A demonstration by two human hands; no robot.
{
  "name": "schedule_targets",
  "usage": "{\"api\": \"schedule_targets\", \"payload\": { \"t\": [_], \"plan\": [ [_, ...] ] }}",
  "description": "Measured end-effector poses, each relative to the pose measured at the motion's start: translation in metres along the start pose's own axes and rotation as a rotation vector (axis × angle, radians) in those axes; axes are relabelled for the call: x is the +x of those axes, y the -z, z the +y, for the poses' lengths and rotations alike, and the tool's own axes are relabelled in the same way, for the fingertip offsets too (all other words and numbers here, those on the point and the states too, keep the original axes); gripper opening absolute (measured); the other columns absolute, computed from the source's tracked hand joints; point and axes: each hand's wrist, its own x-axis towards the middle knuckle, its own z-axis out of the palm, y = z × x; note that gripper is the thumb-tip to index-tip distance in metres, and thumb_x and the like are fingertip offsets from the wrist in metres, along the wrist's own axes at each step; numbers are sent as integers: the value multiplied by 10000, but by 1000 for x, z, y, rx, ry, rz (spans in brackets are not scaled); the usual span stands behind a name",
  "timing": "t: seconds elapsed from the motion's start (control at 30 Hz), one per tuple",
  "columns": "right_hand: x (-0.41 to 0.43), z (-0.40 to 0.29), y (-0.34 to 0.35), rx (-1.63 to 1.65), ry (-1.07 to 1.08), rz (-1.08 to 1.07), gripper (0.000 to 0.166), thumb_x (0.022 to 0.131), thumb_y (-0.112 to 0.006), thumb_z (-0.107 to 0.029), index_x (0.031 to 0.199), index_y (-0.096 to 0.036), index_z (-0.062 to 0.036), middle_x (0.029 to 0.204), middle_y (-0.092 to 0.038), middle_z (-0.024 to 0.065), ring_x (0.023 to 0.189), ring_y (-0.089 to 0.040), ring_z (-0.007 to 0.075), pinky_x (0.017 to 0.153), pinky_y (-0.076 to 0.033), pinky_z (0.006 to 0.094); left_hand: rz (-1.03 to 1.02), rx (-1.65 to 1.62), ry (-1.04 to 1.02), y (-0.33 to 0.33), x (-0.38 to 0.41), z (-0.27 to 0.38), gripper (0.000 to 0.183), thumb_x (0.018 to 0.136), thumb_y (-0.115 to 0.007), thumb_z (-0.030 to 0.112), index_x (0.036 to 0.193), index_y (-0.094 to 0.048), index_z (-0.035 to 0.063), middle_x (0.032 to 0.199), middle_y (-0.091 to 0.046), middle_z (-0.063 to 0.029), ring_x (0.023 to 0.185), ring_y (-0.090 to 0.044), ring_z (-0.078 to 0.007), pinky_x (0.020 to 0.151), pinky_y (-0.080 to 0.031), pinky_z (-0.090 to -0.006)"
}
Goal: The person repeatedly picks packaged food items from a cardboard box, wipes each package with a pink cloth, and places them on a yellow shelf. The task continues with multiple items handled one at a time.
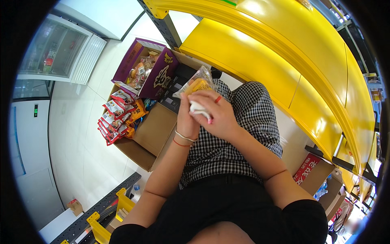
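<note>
Above my lap, a clear plastic snack package with a yellow printed part is held up by my left hand. A white cloth or tissue is bunched under the fingers of my right hand, against the lower part of the package. My hands overlap there, so the package's lower end is hidden. Just left of them stands a purple printed carton with bagged snacks inside. Several red-and-white snack bags and orange bags are piled below it, at an open cardboard box.
Yellow metal shelving curves across the top and right, close to my knees. Black boxes sit beside the purple carton. A glass-door cabinet stands at the left. More cardboard boxes are at the right, and a dark shelf post lies lower left.
</note>
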Motion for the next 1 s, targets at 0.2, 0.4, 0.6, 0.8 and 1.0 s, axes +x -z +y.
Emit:
{"api": "schedule_targets", "payload": {
  "t": [0.2,0.4,0.6,0.8,1.0],
  "plan": [
    [3,-2,10,26,-6,55,479,780,-720,-258,1172,-550,-42,1142,-564,166,988,-592,344,810,-503,376,54,33,-80,-6,3,9,629,989,-252,537,1337,-425,42,1276,-528,-101,1134,-536,-215,958,-449,-346],
    [14,3,15,18,-45,372,411,833,-641,-202,1155,-475,-8,1155,-508,213,1052,-486,377,897,-423,430,79,33,-21,-4,3,8,605,993,-255,524,1337,-436,60,1282,-532,-78,1152,-521,-192,973,-435,-343],
    [14,2,-19,-435,107,56,351,776,-655,-233,1088,-603,-80,1266,-506,98,1147,-448,308,963,-307,407,140,-52,-17,-9,-3,-5,558,1002,-248,504,1322,-443,91,1257,-539,-53,1164,-508,-171,987,-407,-323],
    [16,22,-5,-360,-121,185,392,866,-556,-225,1223,-540,-65,1289,-480,156,1149,-462,343,960,-347,434,-7,86,22,1,1,-2,590,997,-251,512,1388,-365,86,1346,-474,-58,1223,-471,-188,1017,-395,-339],
    [10,37,6,92,-504,199,370,946,-524,-256,1212,-510,1,1029,-636,194,899,-637,313,806,-499,339,-1,77,36,-7,-1,-2,586,991,-332,489,1369,-389,45,1300,-515,-78,1162,-508,-178,974,-413,-348]
  ]
}}
